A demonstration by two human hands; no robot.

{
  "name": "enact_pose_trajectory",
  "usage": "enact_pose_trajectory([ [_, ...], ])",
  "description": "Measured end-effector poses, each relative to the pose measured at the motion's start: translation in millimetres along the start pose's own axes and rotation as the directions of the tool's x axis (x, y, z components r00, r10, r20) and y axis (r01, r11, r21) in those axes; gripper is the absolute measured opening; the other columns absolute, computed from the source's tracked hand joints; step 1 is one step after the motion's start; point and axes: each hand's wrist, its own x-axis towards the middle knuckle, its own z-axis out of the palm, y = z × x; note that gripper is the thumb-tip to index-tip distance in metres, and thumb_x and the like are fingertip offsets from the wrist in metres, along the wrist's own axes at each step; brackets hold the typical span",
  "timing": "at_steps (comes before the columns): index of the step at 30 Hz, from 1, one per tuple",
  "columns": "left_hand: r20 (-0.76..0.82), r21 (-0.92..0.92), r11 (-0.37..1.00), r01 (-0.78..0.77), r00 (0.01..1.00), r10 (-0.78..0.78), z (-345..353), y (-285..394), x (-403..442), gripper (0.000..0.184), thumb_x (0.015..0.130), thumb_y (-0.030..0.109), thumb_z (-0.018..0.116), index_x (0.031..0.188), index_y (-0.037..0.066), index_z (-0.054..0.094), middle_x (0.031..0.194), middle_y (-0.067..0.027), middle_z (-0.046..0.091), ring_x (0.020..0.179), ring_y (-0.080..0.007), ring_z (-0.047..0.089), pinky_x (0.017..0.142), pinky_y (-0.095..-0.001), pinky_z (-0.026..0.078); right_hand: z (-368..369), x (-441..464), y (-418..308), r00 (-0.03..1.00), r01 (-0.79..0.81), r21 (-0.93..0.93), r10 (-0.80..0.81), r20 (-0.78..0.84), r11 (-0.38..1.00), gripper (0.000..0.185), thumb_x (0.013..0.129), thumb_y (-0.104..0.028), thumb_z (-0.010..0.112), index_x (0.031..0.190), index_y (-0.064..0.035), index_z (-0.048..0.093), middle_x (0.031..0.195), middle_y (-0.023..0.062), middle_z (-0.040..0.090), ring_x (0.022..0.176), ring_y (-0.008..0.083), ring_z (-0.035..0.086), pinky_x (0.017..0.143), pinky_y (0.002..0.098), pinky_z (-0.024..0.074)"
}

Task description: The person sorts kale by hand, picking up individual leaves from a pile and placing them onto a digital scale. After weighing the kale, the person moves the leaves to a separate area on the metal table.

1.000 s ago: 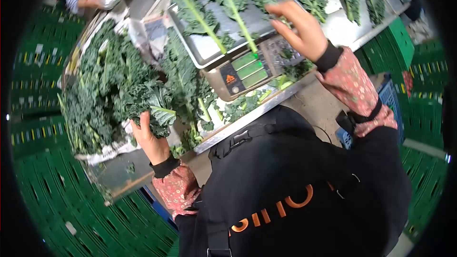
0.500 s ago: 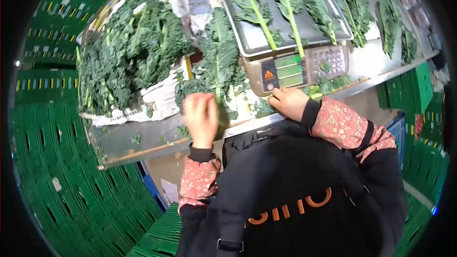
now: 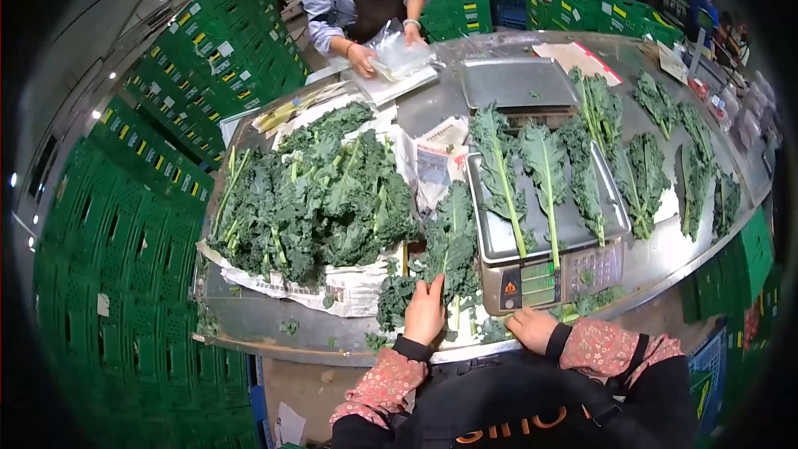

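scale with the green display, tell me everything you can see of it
The scale has a dull tan-grey body and a shiny, metal-looking tray with a raised rim. Its front carries a dark panel with an orange mark, three stacked green display windows and a keypad. It sits level near the front edge of the metal-looking table. Three kale leaves lie on the tray, the middle stem overhanging the front. The right hand is at its lower front edge; contact is unclear.
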Motion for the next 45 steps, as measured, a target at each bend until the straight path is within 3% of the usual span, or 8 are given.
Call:
enact_pose_trajectory([
  [4,0.008,-0.159,0.987,0.000,1.000,0.001,-2,-5,1,0.057,0.070,0.005,0.059,0.125,0.010,0.041,0.097,-0.0181,0.046,0.081,-0.0365,0.055,0.068,-0.0434,0.047,-24,3,-8,0.935,-0.119,0.039,0.099,0.339,0.992,0.041,0.080,-0.012,0.046,0.120,-0.0035,0.042,0.097,0.0139,0.049,0.080,0.0276,0.057,0.065,0.0375,0.0502],
  [14,-0.049,-0.327,0.943,-0.051,0.998,0.037,1,-13,-6,0.051,0.072,0.007,0.062,0.121,0.008,0.049,0.083,-0.0076,0.049,0.062,-0.0182,0.051,0.059,-0.0296,0.045,-90,26,3,0.959,0.153,0.025,-0.142,-0.246,0.988,0.043,0.077,-0.008,0.050,0.120,-0.0134,0.050,0.107,0.0118,0.052,0.092,0.0254,0.054,0.076,0.0351,0.0451],
  [17,-0.114,-0.366,0.927,-0.079,0.993,0.040,-7,-7,-6,0.039,0.077,0.010,0.060,0.116,0.006,0.054,0.080,-0.0088,0.050,0.061,-0.0207,0.053,0.058,-0.0305,0.045,-118,47,23,0.797,-0.073,0.124,0.132,-0.589,0.990,0.051,0.068,0.010,0.049,0.115,-0.0114,0.056,0.105,0.0169,0.052,0.094,0.0326,0.055,0.078,0.0353,0.0475],
  [20,-0.202,-0.349,0.933,-0.087,0.979,0.016,-11,-4,-3,0.028,0.081,0.010,0.057,0.107,0.003,0.058,0.075,-0.0107,0.053,0.062,-0.0212,0.053,0.058,-0.0304,0.044,-150,79,46,0.433,-0.246,0.155,0.251,-0.866,0.957,0.045,0.075,0.007,0.054,0.118,-0.0071,0.052,0.100,0.0164,0.048,0.092,0.0332,0.053,0.078,0.0354,0.0449],
  [22,-0.199,-0.361,0.929,-0.080,0.980,0.007,-16,-2,0,0.026,0.082,0.010,0.056,0.107,0.002,0.058,0.076,-0.0097,0.054,0.063,-0.0185,0.053,0.058,-0.0286,0.044,-132,92,75,0.408,-0.403,0.293,0.457,-0.791,0.867,0.040,0.079,-0.007,0.059,0.117,-0.0043,0.049,0.102,0.0172,0.049,0.096,0.0336,0.051,0.079,0.0373,0.0446],
  [24,-0.189,-0.429,0.898,-0.091,0.982,0.010,-16,-7,0,0.028,0.084,0.010,0.056,0.110,0.003,0.057,0.077,-0.0074,0.054,0.063,-0.0158,0.052,0.059,-0.0266,0.043,-96,92,102,0.592,-0.731,0.025,0.652,-0.474,0.682,0.045,0.079,-0.022,0.061,0.117,-0.0030,0.046,0.104,0.0180,0.049,0.097,0.0341,0.050,0.076,0.0409,0.0454],
  [32,0.091,-0.661,0.714,0.231,0.969,-0.230,-26,-19,-18,0.033,0.089,0.012,0.051,0.121,0.004,0.051,0.086,0.0001,0.056,0.065,-0.0049,0.048,0.051,-0.0181,0.039,-132,57,121,0.558,-0.651,-0.055,0.429,-0.710,0.757,0.043,0.080,-0.034,0.057,0.114,-0.0086,0.050,0.097,0.0174,0.055,0.094,0.0346,0.052,0.075,0.0448,0.0455],
  [45,0.098,-0.802,0.566,0.191,0.977,-0.191,-67,-6,23,0.034,0.091,0.013,0.048,0.123,0.001,0.046,0.090,-0.0007,0.055,0.065,-0.0034,0.047,0.049,-0.0164,0.038,-134,-28,167,0.496,-0.796,-0.012,0.641,-0.586,0.605,0.053,0.082,-0.039,0.054,0.124,-0.0076,0.046,0.106,0.0226,0.052,0.098,0.0379,0.051,0.085,0.0424,0.0413],
])
